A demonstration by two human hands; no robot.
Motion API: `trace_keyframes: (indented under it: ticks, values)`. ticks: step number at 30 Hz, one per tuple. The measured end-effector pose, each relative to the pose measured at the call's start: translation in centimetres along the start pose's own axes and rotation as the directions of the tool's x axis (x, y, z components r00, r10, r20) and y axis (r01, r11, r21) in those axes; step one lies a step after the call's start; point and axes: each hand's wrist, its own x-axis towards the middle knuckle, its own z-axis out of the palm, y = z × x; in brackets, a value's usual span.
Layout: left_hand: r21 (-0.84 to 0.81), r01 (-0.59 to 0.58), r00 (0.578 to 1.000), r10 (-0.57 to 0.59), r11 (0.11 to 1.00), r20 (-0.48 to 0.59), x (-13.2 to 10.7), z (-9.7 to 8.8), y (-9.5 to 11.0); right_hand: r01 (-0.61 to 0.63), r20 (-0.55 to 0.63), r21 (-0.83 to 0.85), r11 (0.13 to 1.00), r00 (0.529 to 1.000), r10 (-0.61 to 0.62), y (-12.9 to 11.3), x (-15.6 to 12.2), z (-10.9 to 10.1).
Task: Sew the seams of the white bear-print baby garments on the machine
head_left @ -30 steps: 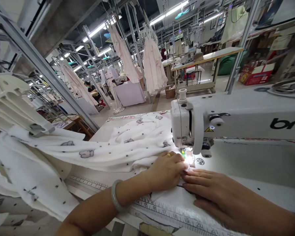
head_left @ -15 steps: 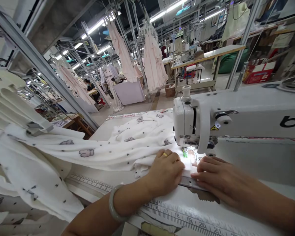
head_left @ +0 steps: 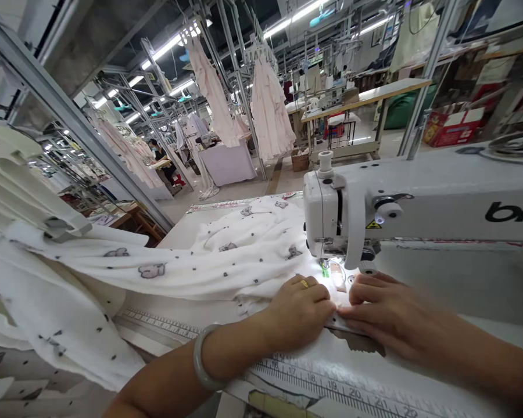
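White fabric (head_left: 226, 264) printed with grey animals and dots lies across the sewing table, its right end running to the needle area. My left hand (head_left: 298, 310), with a ring and a bracelet on that arm, is closed on this fabric's near edge, just before the presser foot (head_left: 325, 268). My right hand (head_left: 383, 310) rests right of it on the machine bed, thumb and fingers pressed together; what they pinch is hidden. The fingertips of both hands almost meet. The white sewing machine (head_left: 401, 197) stands over them, its lamp lighting the needle plate.
A printed ruler strip (head_left: 331, 386) runs along the table's front. More fabric hangs from a pale hanger clamp (head_left: 21, 180) at left, beside a slanted metal post (head_left: 78, 128). Pink garments (head_left: 270, 107) hang beyond, and a person (head_left: 159, 154) is far back.
My left hand has moved slightly right and down, closing the gap to my right hand. The small white piece seen between them is now mostly covered. The view has shifted a little.
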Motion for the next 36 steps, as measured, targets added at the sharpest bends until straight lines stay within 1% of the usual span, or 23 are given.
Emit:
trace_keyframes:
  ticks: [2, 4, 5, 9, 11, 14, 16, 20, 22, 25, 27, 30, 36]
  values:
    - [0.023, -0.021, 1.000, 0.021, 1.000, 0.001, -0.1, -0.4, 0.1, 0.007, -0.094, -0.036, 0.999, 0.995, -0.011, 0.1, 0.0, -0.3]
    - [0.063, -0.048, 0.999, 0.049, 0.997, -0.010, -0.1, -0.8, 0.2, 0.000, -0.146, -0.048, 0.999, 0.989, -0.007, 0.2, 0.0, -0.3]
    - [0.081, -0.061, 0.998, 0.062, 0.995, -0.013, -0.2, -1.0, 0.3, -0.011, -0.133, -0.037, 0.999, 0.991, 0.006, 0.2, -0.1, -0.3]
    - [0.089, -0.075, 0.997, 0.076, 0.993, -0.018, -0.6, -1.1, 0.5, -0.092, 0.028, 0.041, 0.995, 0.995, 0.091, -0.2, -0.3, 0.1]
    - [0.060, -0.063, 0.998, 0.063, 0.996, -0.003, -0.8, -0.9, 0.6, -0.112, 0.042, 0.027, 0.993, 0.993, 0.111, -0.4, -0.3, 0.2]
    - [0.042, -0.025, 0.999, 0.024, 0.999, 0.037, -1.0, -0.6, 0.4, -0.105, -0.017, -0.051, 0.993, 0.994, 0.104, -0.4, -0.1, 0.2]
    - [0.040, 0.012, 0.998, -0.015, 0.999, 0.069, -0.8, -0.4, 0.1, -0.095, -0.082, -0.120, 0.988, 0.993, 0.085, -0.2, 0.0, 0.5]
    - [0.000, 0.078, 0.992, -0.077, 0.997, 0.101, 0.0, -0.2, -0.9, -0.127, -0.227, -0.249, 0.960, 0.972, 0.069, 0.4, -0.1, 1.4]
    - [-0.034, 0.105, 0.988, -0.100, 0.994, 0.120, 0.4, -0.1, -1.5, -0.139, -0.266, -0.278, 0.951, 0.962, 0.062, 0.7, -0.2, 1.8]
    - [-0.100, 0.131, 0.980, -0.113, 0.986, 0.165, 0.7, -0.1, -2.1, -0.126, -0.275, -0.291, 0.949, 0.961, 0.043, 1.1, -0.5, 2.0]
    - [-0.129, 0.140, 0.977, -0.116, 0.982, 0.180, 0.9, -0.1, -2.4, -0.129, -0.265, -0.286, 0.950, 0.963, 0.051, 1.3, -0.6, 2.0]
    - [-0.137, 0.141, 0.976, -0.114, 0.980, 0.187, 0.8, 0.0, -2.5, -0.143, -0.258, -0.276, 0.950, 0.964, 0.070, 1.4, -0.5, 1.9]
    - [-0.131, 0.146, 0.976, -0.121, 0.981, 0.181, 0.6, 0.0, -2.5, -0.133, -0.258, -0.264, 0.955, 0.964, 0.063, 1.4, -0.3, 1.5]
